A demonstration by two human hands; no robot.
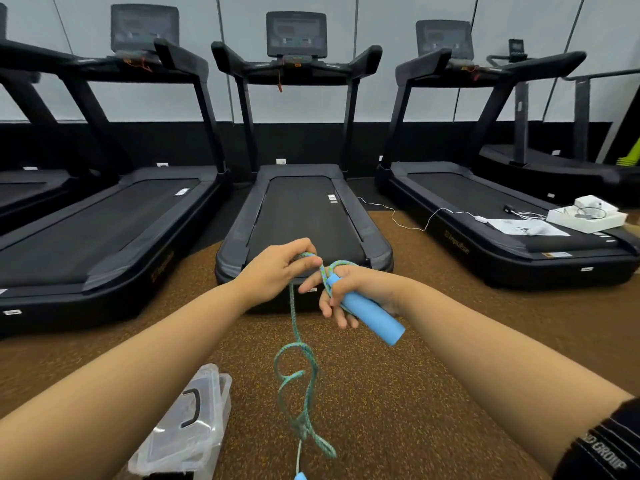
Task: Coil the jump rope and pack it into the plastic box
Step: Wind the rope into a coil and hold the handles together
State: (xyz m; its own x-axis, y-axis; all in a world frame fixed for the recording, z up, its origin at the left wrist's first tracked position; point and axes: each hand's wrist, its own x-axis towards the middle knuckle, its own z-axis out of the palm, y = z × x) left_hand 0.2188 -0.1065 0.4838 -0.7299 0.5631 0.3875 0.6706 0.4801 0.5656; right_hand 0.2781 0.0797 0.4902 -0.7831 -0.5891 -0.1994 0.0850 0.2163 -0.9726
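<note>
Underfoot you have a brown speckled rubber gym floor [398, 393], and ahead of you a row of black treadmills stands against a pale grey wall with a black lower band. Your hands are raised over the near end of the middle black treadmill [301, 216]. On the deck of the right-hand black treadmill [485, 199] sit an open white cardboard box [587, 218] with small items and cables inside that are too small to make out, a white printed sheet [519, 226] beside it, and a thin white cable [415, 216] trailing off onto the floor.

Low on your left, the clear plastic box with a black handle [187, 424] rests on the floor, partly hidden by your left forearm. Its lid looks to be on; nothing of the rope is inside it.

Your right hand [356, 292] holds a narrow grip around the light blue cylindrical handle [370, 313] of the jump rope, with a turn of the teal braided rope [294, 372] looped over its fingers. Your left hand [280, 265] pinches that rope just beside the right hand. From there the rope hangs down in loose, tangled loops between your forearms. A second light blue handle end [300, 476] shows at the bottom edge.
</note>
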